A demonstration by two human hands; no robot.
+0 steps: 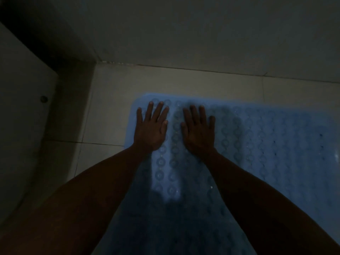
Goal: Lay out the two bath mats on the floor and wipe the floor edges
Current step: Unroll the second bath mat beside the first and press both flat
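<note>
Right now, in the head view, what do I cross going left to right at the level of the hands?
White fixture with a small round cap → bare floor tiles → left hand, flat on the blue bath mat → right hand, flat on it too → the rest of the mat.

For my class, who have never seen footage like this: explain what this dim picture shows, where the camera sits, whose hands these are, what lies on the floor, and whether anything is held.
There is one picture, taken by a camera worn on a person's head, looking down along both bare arms. No machine is involved. The left hand and right hand lie flat, fingers straight and spread, on a blue bath mat with a ringed pattern. The mat lies on a pale tiled floor near the wall. Nothing is held; the hands only rest or press on the mat. A second mat and a cloth are not in view.
</note>
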